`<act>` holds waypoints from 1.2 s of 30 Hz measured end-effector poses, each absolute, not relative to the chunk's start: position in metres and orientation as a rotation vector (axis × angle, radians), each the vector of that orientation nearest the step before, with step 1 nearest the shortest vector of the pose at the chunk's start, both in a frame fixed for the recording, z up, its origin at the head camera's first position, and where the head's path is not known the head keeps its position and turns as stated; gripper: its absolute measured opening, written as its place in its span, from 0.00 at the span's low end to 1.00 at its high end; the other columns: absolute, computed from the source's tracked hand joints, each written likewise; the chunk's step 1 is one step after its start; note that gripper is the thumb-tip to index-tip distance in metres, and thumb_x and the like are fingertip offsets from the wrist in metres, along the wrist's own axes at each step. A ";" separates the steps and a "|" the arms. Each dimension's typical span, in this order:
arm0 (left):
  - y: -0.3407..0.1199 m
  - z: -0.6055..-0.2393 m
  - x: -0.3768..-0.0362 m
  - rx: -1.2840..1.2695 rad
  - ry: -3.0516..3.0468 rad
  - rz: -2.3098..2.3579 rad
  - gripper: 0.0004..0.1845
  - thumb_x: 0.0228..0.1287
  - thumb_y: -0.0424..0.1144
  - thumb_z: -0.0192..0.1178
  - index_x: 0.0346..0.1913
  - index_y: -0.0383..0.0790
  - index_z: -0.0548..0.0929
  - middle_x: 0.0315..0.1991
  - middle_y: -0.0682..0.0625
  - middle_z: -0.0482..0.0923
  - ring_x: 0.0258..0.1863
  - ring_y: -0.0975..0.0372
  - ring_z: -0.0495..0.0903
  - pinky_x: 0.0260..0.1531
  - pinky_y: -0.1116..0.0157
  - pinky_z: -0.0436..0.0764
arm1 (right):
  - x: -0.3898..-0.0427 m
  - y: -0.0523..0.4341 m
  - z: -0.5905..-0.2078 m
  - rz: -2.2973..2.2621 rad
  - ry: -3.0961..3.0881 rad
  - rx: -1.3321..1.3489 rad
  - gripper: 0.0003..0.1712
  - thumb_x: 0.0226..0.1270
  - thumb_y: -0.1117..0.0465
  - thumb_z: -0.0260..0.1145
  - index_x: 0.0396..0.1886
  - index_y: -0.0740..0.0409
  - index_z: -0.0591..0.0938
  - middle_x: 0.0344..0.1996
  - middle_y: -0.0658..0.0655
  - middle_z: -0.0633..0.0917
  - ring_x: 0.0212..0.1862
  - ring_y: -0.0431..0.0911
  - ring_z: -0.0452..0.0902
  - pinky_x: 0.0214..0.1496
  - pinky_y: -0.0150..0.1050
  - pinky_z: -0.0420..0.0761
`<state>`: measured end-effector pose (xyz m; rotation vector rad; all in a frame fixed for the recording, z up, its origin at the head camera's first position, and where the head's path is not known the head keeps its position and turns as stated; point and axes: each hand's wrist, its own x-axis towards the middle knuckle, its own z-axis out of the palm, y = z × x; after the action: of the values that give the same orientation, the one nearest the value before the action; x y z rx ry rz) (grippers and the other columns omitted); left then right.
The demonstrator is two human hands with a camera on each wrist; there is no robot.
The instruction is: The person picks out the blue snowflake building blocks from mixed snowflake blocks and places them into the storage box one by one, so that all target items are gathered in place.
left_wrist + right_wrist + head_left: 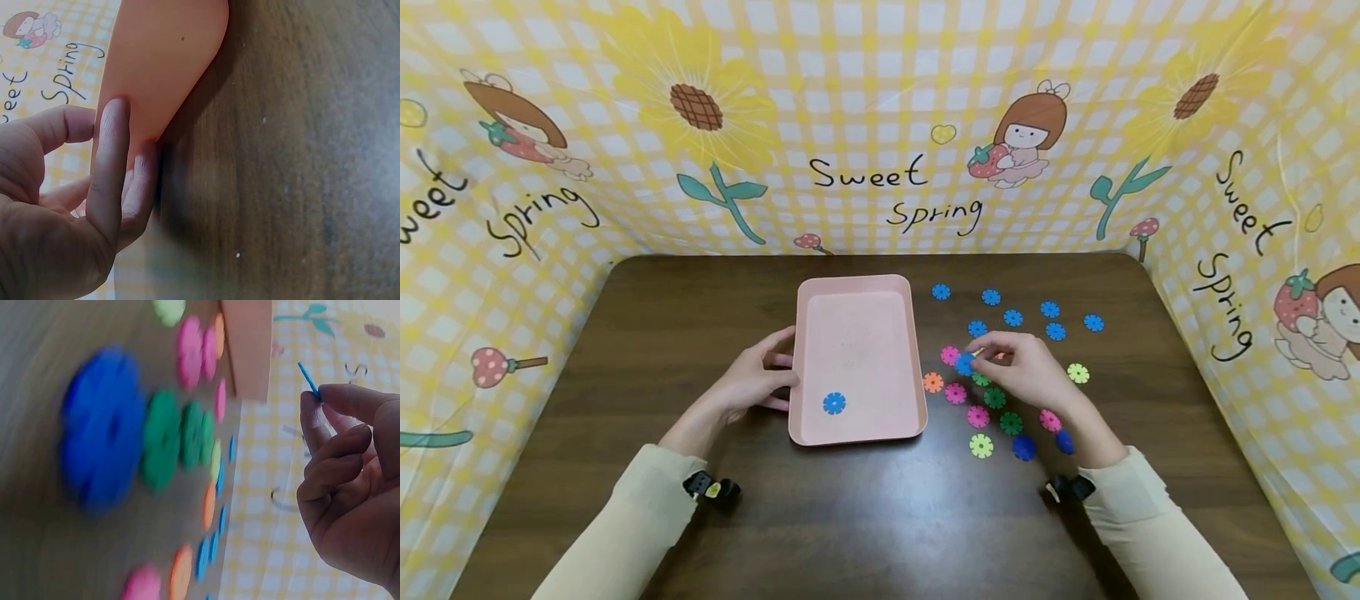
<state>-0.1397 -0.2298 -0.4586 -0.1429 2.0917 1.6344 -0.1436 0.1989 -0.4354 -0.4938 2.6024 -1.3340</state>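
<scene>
A dark wood-grain desk [625, 333] carries a pink tray [857, 287] at its middle. Right of the tray lie scattered snowflake discs [1011, 423]: light blue at the back, pink, green, orange, yellow-green nearer.

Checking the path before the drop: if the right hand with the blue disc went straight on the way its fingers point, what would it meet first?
Probably the pink tray: the right hand, pinching a blue disc, points left toward its near wall, though height is unclear.
</scene>
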 end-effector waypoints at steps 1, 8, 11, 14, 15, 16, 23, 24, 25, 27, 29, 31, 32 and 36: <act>-0.230 -0.459 -0.140 -0.142 2.094 1.632 0.48 0.66 0.27 0.63 0.84 0.54 0.53 0.63 0.30 0.67 0.43 0.49 0.85 0.37 0.49 0.90 | -0.144 0.192 -0.435 -1.334 2.598 -0.516 0.10 0.71 0.59 0.72 0.49 0.50 0.90 0.39 0.49 0.89 0.39 0.47 0.83 0.37 0.43 0.84; -0.231 -0.458 -0.139 -0.120 2.100 1.625 0.48 0.67 0.28 0.62 0.84 0.52 0.52 0.64 0.29 0.66 0.44 0.49 0.85 0.38 0.50 0.90 | -0.150 0.149 -0.435 -1.366 2.545 -0.532 0.07 0.71 0.58 0.72 0.46 0.46 0.91 0.37 0.46 0.88 0.30 0.49 0.78 0.29 0.42 0.80; -0.231 -0.458 -0.139 -0.127 2.096 1.630 0.48 0.66 0.27 0.63 0.84 0.53 0.53 0.63 0.29 0.67 0.44 0.49 0.85 0.37 0.50 0.90 | -0.153 0.129 -0.435 -1.388 2.529 -0.542 0.07 0.71 0.57 0.72 0.45 0.47 0.91 0.35 0.46 0.88 0.31 0.48 0.78 0.29 0.41 0.79; -0.230 -0.459 -0.139 -0.132 2.097 1.633 0.48 0.66 0.27 0.63 0.84 0.53 0.53 0.63 0.30 0.67 0.44 0.49 0.85 0.37 0.49 0.90 | -0.157 0.110 -0.435 -1.413 2.499 -0.531 0.06 0.70 0.58 0.72 0.44 0.48 0.91 0.34 0.47 0.88 0.33 0.48 0.79 0.30 0.40 0.80; -0.230 -0.459 -0.139 -0.134 2.096 1.636 0.48 0.66 0.27 0.63 0.84 0.53 0.54 0.63 0.30 0.67 0.44 0.49 0.85 0.37 0.49 0.90 | -0.158 0.104 -0.436 -1.417 2.490 -0.525 0.06 0.70 0.58 0.72 0.44 0.49 0.91 0.34 0.47 0.88 0.34 0.48 0.80 0.31 0.40 0.80; -0.230 -0.459 -0.139 -0.128 2.094 1.636 0.48 0.66 0.27 0.63 0.84 0.52 0.53 0.63 0.29 0.66 0.44 0.49 0.85 0.37 0.49 0.90 | -0.159 0.098 -0.436 -1.416 2.484 -0.521 0.06 0.70 0.57 0.72 0.43 0.49 0.91 0.34 0.47 0.88 0.34 0.48 0.80 0.30 0.40 0.81; -0.230 -0.458 -0.138 -0.118 2.095 1.645 0.48 0.66 0.27 0.63 0.84 0.52 0.53 0.64 0.29 0.66 0.44 0.49 0.85 0.37 0.50 0.90 | -0.166 0.063 -0.441 -1.407 2.481 -0.553 0.04 0.69 0.56 0.73 0.39 0.49 0.91 0.31 0.46 0.88 0.35 0.47 0.78 0.32 0.38 0.75; -0.230 -0.458 -0.138 -0.114 2.095 1.645 0.48 0.66 0.27 0.63 0.84 0.51 0.53 0.64 0.29 0.66 0.44 0.48 0.85 0.37 0.50 0.90 | -0.167 0.058 -0.442 -1.410 2.477 -0.562 0.04 0.68 0.56 0.73 0.39 0.50 0.91 0.31 0.45 0.88 0.34 0.46 0.78 0.32 0.37 0.75; -0.230 -0.458 -0.138 -0.116 2.095 1.645 0.48 0.66 0.27 0.63 0.84 0.51 0.53 0.64 0.29 0.66 0.44 0.48 0.85 0.37 0.50 0.90 | -0.168 0.054 -0.444 -1.412 2.471 -0.575 0.04 0.68 0.57 0.73 0.39 0.50 0.91 0.31 0.45 0.88 0.35 0.45 0.79 0.32 0.37 0.75; -0.230 -0.458 -0.138 -0.125 2.091 1.644 0.48 0.66 0.27 0.63 0.84 0.52 0.53 0.63 0.29 0.66 0.44 0.48 0.85 0.37 0.50 0.90 | -0.169 0.047 -0.447 -1.418 2.456 -0.600 0.04 0.68 0.58 0.74 0.38 0.52 0.91 0.30 0.46 0.88 0.36 0.44 0.80 0.33 0.35 0.76; -0.230 -0.457 -0.138 -0.125 2.086 1.644 0.48 0.66 0.28 0.63 0.84 0.52 0.53 0.64 0.29 0.66 0.44 0.48 0.85 0.37 0.50 0.90 | -0.170 0.040 -0.450 -1.421 2.438 -0.622 0.03 0.68 0.60 0.73 0.38 0.54 0.91 0.30 0.47 0.87 0.37 0.43 0.80 0.34 0.34 0.77; -0.230 -0.457 -0.138 -0.128 2.082 1.648 0.48 0.66 0.28 0.63 0.84 0.52 0.53 0.64 0.29 0.66 0.44 0.48 0.85 0.37 0.50 0.90 | -0.171 0.034 -0.453 -1.424 2.419 -0.635 0.03 0.68 0.62 0.73 0.38 0.56 0.91 0.29 0.47 0.87 0.37 0.42 0.81 0.36 0.33 0.78; -0.230 -0.457 -0.138 -0.125 2.080 1.650 0.48 0.66 0.28 0.64 0.84 0.52 0.53 0.64 0.29 0.66 0.44 0.48 0.85 0.37 0.49 0.90 | -0.171 0.031 -0.454 -1.414 2.419 -0.635 0.03 0.68 0.62 0.73 0.37 0.56 0.90 0.29 0.47 0.87 0.37 0.42 0.81 0.36 0.32 0.78; -0.231 -0.456 -0.137 -0.119 2.076 1.660 0.48 0.66 0.28 0.64 0.84 0.51 0.52 0.64 0.29 0.66 0.42 0.49 0.85 0.37 0.49 0.90 | -0.170 0.021 -0.458 -1.340 2.421 -0.611 0.02 0.68 0.61 0.74 0.36 0.54 0.90 0.27 0.46 0.86 0.33 0.41 0.80 0.33 0.32 0.78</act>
<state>-0.1373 -0.2308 -0.4565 -0.1186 2.0758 1.6599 -0.1700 0.0211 -0.4581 -0.6106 2.4212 -1.3396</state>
